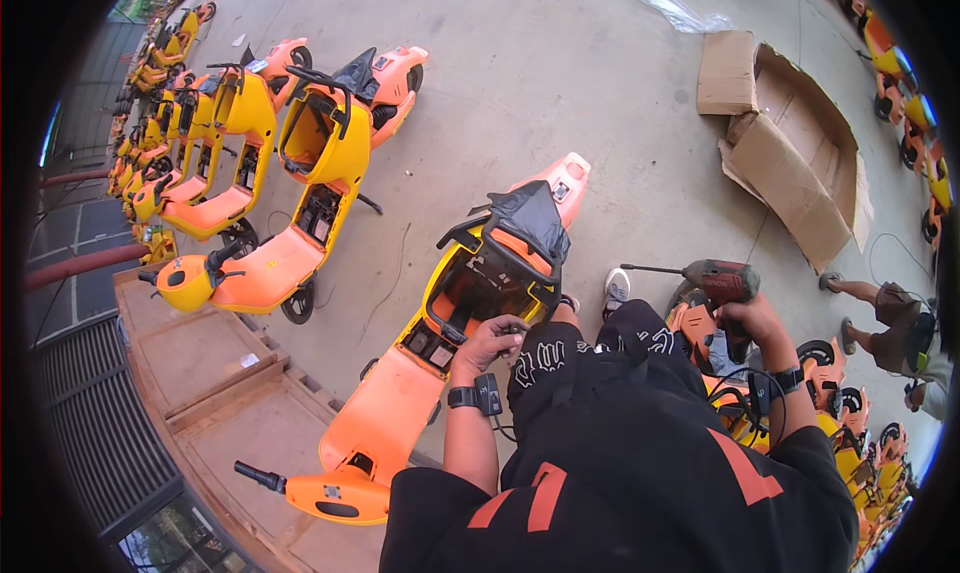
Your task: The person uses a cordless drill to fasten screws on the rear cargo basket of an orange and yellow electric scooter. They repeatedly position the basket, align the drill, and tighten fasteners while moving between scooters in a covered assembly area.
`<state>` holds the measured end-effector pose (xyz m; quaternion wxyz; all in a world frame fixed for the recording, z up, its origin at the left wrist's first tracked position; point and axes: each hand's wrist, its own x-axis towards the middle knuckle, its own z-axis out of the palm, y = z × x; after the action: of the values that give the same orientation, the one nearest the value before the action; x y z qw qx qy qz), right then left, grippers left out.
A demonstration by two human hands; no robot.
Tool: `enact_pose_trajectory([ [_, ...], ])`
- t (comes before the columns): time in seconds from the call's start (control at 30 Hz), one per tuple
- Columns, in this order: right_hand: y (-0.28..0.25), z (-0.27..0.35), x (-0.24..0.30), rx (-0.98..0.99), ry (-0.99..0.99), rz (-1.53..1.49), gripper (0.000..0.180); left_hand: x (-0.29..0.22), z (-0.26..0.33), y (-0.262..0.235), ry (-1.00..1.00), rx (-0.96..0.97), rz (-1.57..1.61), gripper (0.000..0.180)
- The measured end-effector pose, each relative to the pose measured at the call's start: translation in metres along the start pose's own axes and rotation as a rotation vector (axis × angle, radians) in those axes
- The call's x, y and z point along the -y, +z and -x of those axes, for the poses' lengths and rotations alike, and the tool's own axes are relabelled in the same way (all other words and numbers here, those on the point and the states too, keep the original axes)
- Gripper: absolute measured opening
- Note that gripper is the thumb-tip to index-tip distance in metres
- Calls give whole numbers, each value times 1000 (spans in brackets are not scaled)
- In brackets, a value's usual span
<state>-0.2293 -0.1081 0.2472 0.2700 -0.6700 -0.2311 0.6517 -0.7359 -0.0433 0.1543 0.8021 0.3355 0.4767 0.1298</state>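
Observation:
My right hand (pixel 756 320) grips a red and black cordless drill (pixel 728 281), whose long thin bit points left across my shoes. Beside the nearest orange and yellow electric scooter (pixel 385 398), my left hand (pixel 488 349) is closed, fingertips pinched around something small and dark that I cannot make out. That scooter's open yellow front compartment (pixel 490 283) lies just beyond the left hand. Crumpled black plastic (pixel 530 218) covers part of it. Under the left hand, the scooter's battery bay (pixel 430 345) is uncovered and shows dark parts. Each wrist wears a small strapped device with a cable.
A second scooter (pixel 285 263) stands to the left, with rows of others behind it. Wooden crates (pixel 225 373) line the lower left. An opened cardboard box (pixel 800 158) lies at the upper right, near clear plastic wrap (pixel 675 5). Another person (pixel 895 323) is at the far right.

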Motion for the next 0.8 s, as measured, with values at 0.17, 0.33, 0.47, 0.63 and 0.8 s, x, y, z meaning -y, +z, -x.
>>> enact_pose_trajectory([
  [0.17,0,-35,6,97,22,66,31,16,6,40,100,118,190,35],
  [0.33,2,-48,18,78,-90,204,35,24,-13,73,-13,-238,337,40],
  [0.47,8,-78,15,95,-59,447,37,75,-45,64,55,-317,448,35],
  [0.63,77,-105,34,168,-13,467,41,141,-91,53,130,-988,-291,38],
  [0.8,148,-162,-1,-24,70,343,49,93,-119,50,-219,-1060,-629,55],
])
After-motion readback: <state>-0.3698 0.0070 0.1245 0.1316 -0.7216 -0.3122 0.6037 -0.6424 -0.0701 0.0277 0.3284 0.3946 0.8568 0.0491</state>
